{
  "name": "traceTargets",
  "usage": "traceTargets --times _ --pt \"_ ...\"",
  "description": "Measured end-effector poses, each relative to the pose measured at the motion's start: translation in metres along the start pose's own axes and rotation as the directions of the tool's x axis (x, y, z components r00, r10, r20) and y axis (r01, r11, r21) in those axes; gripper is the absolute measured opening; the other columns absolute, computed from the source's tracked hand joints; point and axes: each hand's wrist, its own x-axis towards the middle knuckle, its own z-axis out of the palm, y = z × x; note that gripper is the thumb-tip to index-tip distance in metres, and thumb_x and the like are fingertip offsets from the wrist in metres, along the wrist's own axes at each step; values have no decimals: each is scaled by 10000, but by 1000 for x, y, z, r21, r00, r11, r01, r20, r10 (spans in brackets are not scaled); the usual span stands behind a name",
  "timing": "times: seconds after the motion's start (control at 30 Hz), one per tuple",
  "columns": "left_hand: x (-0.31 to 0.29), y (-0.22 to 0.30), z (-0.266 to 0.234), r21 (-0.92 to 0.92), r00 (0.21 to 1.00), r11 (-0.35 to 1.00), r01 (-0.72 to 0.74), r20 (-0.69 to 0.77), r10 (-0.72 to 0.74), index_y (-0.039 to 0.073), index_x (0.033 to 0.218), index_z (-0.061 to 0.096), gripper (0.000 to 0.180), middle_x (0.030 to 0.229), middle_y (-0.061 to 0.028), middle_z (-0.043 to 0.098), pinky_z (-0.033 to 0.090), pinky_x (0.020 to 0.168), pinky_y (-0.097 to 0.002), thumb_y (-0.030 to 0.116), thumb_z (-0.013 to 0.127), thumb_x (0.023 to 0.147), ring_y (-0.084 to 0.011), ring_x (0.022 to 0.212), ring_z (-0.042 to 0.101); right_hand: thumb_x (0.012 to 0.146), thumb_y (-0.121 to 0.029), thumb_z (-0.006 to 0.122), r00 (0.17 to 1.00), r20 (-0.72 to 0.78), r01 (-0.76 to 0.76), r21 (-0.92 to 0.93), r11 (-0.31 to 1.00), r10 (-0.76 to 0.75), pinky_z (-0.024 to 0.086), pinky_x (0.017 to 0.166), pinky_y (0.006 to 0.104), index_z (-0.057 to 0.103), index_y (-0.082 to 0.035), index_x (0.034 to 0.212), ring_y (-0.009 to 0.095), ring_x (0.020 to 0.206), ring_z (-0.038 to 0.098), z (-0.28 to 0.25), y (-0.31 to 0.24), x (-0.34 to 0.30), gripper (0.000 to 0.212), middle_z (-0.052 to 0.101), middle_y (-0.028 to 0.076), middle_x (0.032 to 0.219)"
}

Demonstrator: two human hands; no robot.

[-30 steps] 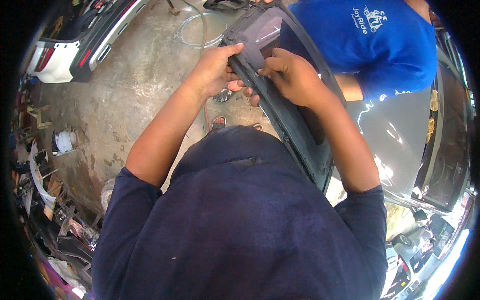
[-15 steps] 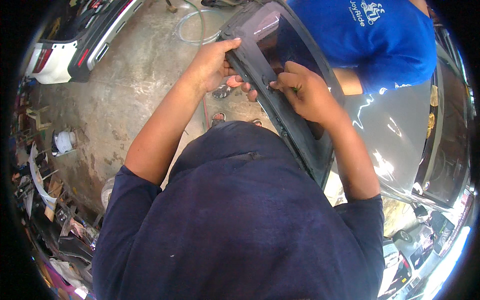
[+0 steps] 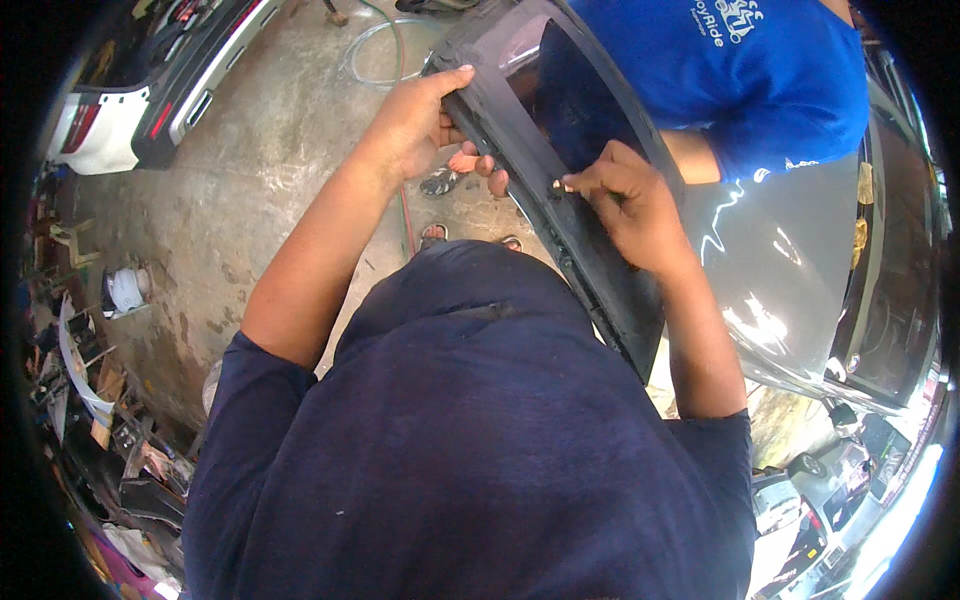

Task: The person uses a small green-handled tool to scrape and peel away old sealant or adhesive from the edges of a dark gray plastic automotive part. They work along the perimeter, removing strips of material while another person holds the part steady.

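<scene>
A dark car window panel (image 3: 590,235) with a black frame and tinted glass is tilted in front of me, slanting from upper left to lower right. My left hand (image 3: 415,125) grips its upper left edge, thumb on top and fingers curled beneath. My right hand (image 3: 635,205) is over the inner face of the panel, fingers pinched on a small pale piece (image 3: 562,185) at the frame border; its kind is too small to make out. More fingertips (image 3: 490,172) show at the panel's left edge, below my left hand; whose they are is unclear.
Across the panel, a person in a blue shirt (image 3: 780,90) stands close. A grey car body (image 3: 770,270) is on the right. At upper left is a white car part (image 3: 105,130). A coiled hose (image 3: 365,55) lies on the concrete floor; scrap parts (image 3: 120,430) pile up at left.
My right hand has drawn back slightly to the right and down, and the pale piece now shows at its fingertips. The panel has shifted a little left; my left hand keeps its grip.
</scene>
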Motion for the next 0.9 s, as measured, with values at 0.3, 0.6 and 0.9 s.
traceTargets --times 0.3,0.6,0.9 --pt "9 0 -2 20 998 998 -57 18 56 14 1278 720 388 1151 -111 786 544 962 -426 370 713 1125 -257 1010 730 981 35 738 991 -84 93 -89 992 -101 534 814 421 843 -95 1148 324 900 691 23 4 64 236 653 122 984" --pt "9 -4 3 21 998 998 -62 -17 62 13 1272 720 376 1144 -113 782 546 1007 -439 353 724 1112 -254 1031 730 989 -35 736 996 -27 80 -216 973 -88 547 823 490 808 -82 1070 404 971 710 21 5 53 118 660 140 1003" --pt "8 0 2 30 1000 999 -26 2 25 33 1235 728 348 1130 -123 797 565 985 -440 354 738 1101 -258 1014 748 943 -47 734 998 -16 46 -277 960 -53 599 852 522 808 -128 1076 392 1031 737 18 -7 32 171 685 120 1037"
